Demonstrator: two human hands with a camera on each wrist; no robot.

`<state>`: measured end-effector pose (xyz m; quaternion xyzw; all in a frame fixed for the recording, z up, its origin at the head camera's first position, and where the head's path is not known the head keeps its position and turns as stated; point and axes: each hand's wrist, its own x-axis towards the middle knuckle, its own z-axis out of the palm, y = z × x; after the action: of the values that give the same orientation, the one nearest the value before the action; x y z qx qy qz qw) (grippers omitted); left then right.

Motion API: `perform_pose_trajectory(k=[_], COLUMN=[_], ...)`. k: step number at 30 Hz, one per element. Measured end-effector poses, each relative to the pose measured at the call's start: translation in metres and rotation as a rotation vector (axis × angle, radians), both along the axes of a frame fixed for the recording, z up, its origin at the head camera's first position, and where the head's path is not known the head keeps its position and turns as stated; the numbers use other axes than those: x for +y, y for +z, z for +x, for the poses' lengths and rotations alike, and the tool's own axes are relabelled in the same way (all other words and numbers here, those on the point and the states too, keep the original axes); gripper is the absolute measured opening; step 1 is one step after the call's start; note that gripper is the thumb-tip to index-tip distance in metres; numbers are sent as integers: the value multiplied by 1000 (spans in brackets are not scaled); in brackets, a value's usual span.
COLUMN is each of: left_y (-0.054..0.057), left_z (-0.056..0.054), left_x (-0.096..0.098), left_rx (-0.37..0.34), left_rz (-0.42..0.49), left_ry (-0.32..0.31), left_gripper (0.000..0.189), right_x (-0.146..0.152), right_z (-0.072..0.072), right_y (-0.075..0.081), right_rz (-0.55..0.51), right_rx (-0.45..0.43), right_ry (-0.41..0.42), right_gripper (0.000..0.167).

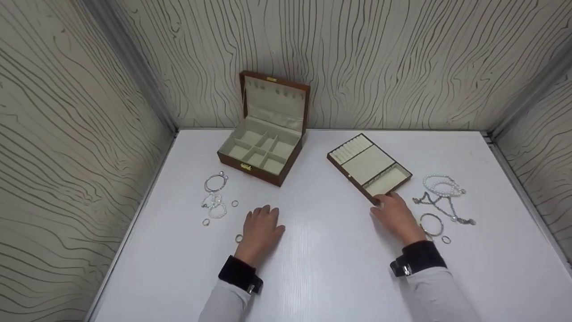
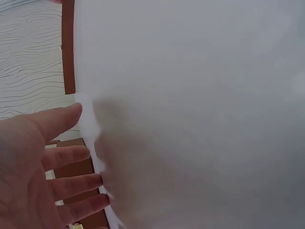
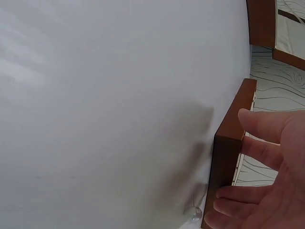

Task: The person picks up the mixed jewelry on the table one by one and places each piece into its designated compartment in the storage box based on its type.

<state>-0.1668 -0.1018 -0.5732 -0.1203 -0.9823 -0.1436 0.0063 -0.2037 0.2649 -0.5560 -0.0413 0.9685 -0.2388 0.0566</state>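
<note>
My right hand (image 1: 395,217) is at the near corner of a shallow brown jewelry tray (image 1: 368,163) with cream lining, ring rolls and two compartments. In the right wrist view, its thumb and fingers (image 3: 238,193) lie on either side of the tray's corner, holding it. My left hand (image 1: 261,228) rests palm down, fingers spread, over the white table (image 1: 313,268), holding nothing. A ring (image 1: 239,238) lies just left of it. Behind stands a brown jewelry box (image 1: 250,172), lid up, with several cream compartments that hold nothing.
On the left lie a bracelet (image 1: 216,183), a clear beaded strand (image 1: 217,211) and small rings (image 1: 206,222). On the right are a pearl strand (image 1: 442,188), a chain with charms (image 1: 447,210), a bangle (image 1: 431,224) and a ring (image 1: 446,239). Patterned walls (image 1: 357,67) enclose the table.
</note>
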Motion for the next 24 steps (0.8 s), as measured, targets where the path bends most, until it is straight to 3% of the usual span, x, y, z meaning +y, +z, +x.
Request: perform_pose_trajectory(k=[9, 19, 22, 24], left_y=[3, 7, 11, 14], left_z=[-2, -11, -17, -21], left_x=[-1, 4, 8, 10], left_rx=[15, -7, -21, -69], left_rz=[52, 48, 89, 157], left_ry=[-11, -2, -20, -21], left_gripper=[42, 47, 46, 49], right_x=[-12, -16, -16, -16], right_z=[11, 23, 24, 24], right_y=[1, 2, 1, 0], right_rz=[-59, -55, -53, -58], right_rx=[-19, -9, -11, -13], right_ry=[88, 165, 172, 175], right_gripper=[37, 23, 20, 19])
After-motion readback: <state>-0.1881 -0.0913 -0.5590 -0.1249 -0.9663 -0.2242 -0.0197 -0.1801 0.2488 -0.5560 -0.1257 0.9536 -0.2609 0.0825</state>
